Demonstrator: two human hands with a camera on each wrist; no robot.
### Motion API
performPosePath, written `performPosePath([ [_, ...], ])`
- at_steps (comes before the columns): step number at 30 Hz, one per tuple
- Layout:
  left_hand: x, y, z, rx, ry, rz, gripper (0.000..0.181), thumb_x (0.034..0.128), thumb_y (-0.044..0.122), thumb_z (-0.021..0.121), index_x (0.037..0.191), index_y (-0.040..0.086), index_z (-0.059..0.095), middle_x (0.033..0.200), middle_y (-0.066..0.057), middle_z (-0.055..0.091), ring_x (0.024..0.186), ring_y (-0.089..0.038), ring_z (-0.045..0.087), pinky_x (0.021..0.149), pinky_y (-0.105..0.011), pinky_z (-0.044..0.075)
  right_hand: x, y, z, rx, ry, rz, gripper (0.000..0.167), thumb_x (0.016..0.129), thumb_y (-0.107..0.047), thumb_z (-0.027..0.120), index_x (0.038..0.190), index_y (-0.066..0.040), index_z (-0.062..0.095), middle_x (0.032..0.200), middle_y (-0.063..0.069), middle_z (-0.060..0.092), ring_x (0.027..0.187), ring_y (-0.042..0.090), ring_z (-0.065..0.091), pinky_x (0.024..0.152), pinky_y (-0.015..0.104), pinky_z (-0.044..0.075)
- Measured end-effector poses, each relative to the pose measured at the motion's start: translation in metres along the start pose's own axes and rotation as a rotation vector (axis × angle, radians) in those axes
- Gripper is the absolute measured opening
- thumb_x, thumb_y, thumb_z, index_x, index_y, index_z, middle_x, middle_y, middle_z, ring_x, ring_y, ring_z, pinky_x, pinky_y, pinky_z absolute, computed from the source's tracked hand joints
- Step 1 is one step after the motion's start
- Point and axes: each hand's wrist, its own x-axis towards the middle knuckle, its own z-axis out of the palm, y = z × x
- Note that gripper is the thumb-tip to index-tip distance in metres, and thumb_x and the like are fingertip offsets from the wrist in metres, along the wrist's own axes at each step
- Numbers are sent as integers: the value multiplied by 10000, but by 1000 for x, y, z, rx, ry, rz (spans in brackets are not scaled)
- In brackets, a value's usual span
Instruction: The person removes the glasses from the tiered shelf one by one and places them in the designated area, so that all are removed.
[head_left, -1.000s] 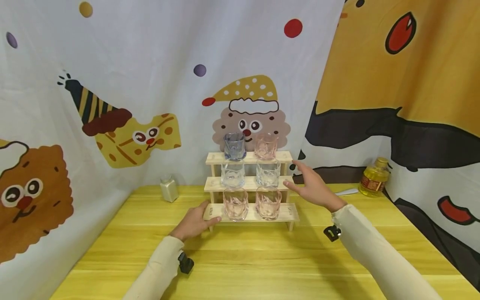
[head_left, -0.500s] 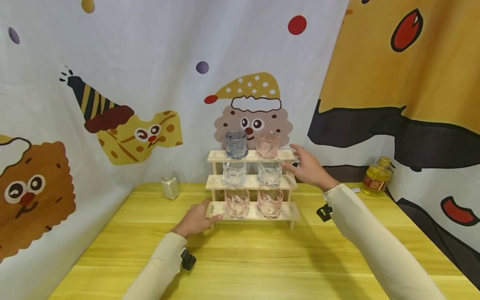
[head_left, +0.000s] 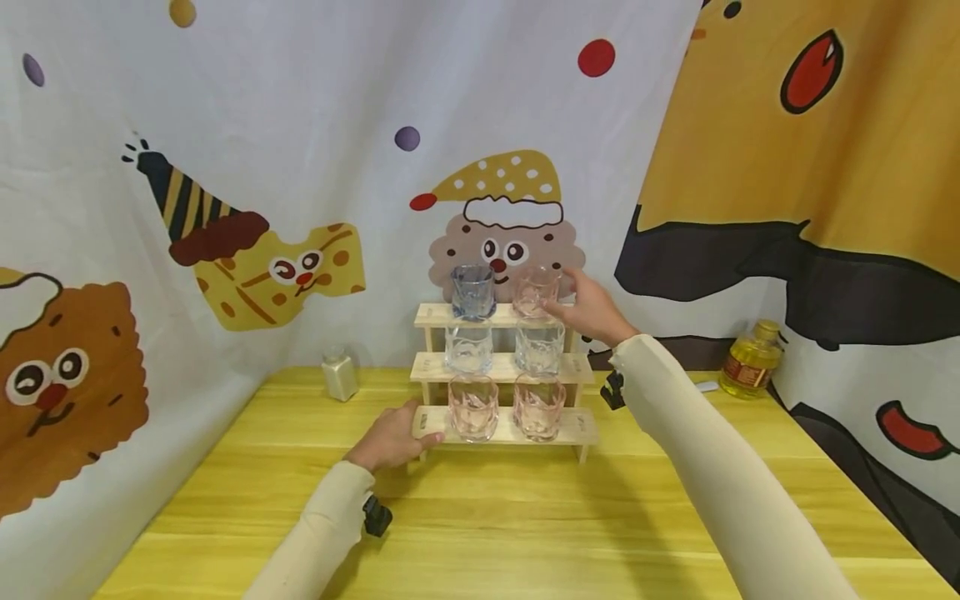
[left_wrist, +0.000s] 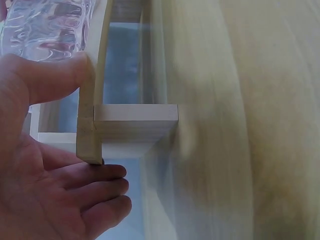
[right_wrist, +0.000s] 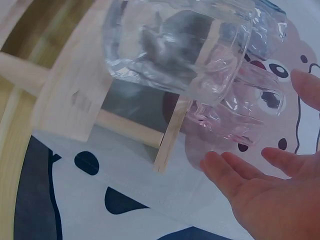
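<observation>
A three-step wooden display rack (head_left: 576, 423) bears two glasses on each step. My left hand (head_left: 388, 437) grips the left end of the lowest step; the left wrist view puts the thumb on top of the board (left_wrist: 89, 135) and fingers beneath. At the top step's right end, my right hand (head_left: 596, 310) reaches toward a pink glass (head_left: 536, 293). Its thumb and fingers are spread around that glass, with a gap visible in the right wrist view. Left of it stands a blue glass (head_left: 473, 293). Clear glasses (head_left: 468, 348) fill the middle step, pale pink ones (head_left: 472, 410) the bottom.
On the wooden table (head_left: 480, 525), a small jar of white contents (head_left: 340, 377) stands at the back left. A bottle of yellow oil (head_left: 751, 362) is at the back right, beside a partly hidden white utensil (head_left: 707, 387). A printed curtain (head_left: 315, 100) hangs close behind the rack.
My right hand has risen and moved left, from beside the middle step to the pink glass on the top step. The left hand keeps its grip on the lowest step.
</observation>
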Motion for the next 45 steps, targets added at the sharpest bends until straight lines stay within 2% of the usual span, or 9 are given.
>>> performPosePath([
  [9, 0, -1, 1, -35, -10, -3, 766, 897, 403, 744, 1449, -30, 434, 955, -128, 671, 725, -187, 585, 655, -340, 490, 17, -6, 7, 79, 24, 50, 802, 996, -326, 610, 1600, -58, 156, 1579, 259, 347, 1432, 433, 391, 1109, 577, 414],
  [15, 0, 0, 0, -49, -11, -7, 757, 891, 396, 751, 1439, -24, 440, 905, -106, 649, 703, -189, 571, 603, -313, 461, 21, -7, 10, 117, 37, 85, 793, 994, -322, 615, 1596, -64, 167, 1530, 246, 397, 1374, 418, 443, 1072, 560, 446],
  [28, 0, 0, -1, -36, -20, -16, 780, 905, 390, 739, 1468, -33, 405, 916, -119, 660, 718, -187, 584, 644, -328, 477, 31, -6, 22, 214, 83, 111, 809, 985, -310, 631, 1599, -67, 163, 1516, 244, 396, 1378, 396, 428, 1097, 550, 416],
  [35, 3, -1, 0, -31, -26, -18, 762, 907, 396, 737, 1459, -19, 416, 909, -111, 655, 714, -188, 581, 627, -322, 469, 31, -8, 26, 270, 140, 132, 791, 962, -304, 675, 1578, -75, 235, 1504, 221, 422, 1355, 382, 443, 1095, 545, 418],
  [42, 3, -3, 0, -7, -17, -18, 788, 905, 415, 735, 1475, -16, 403, 1047, -170, 681, 822, -199, 601, 756, -394, 517, 33, -6, 26, 304, 159, 132, 781, 951, -312, 690, 1571, -89, 270, 1589, 189, 352, 1471, 361, 350, 1174, 522, 355],
  [45, 3, -4, 1, -19, -19, -13, 789, 906, 411, 735, 1477, -16, 398, 1054, -173, 684, 823, -199, 606, 766, -402, 519, 33, -5, 26, 310, 163, 150, 756, 945, -299, 701, 1551, -80, 306, 1578, 181, 369, 1464, 362, 358, 1168, 522, 361],
])
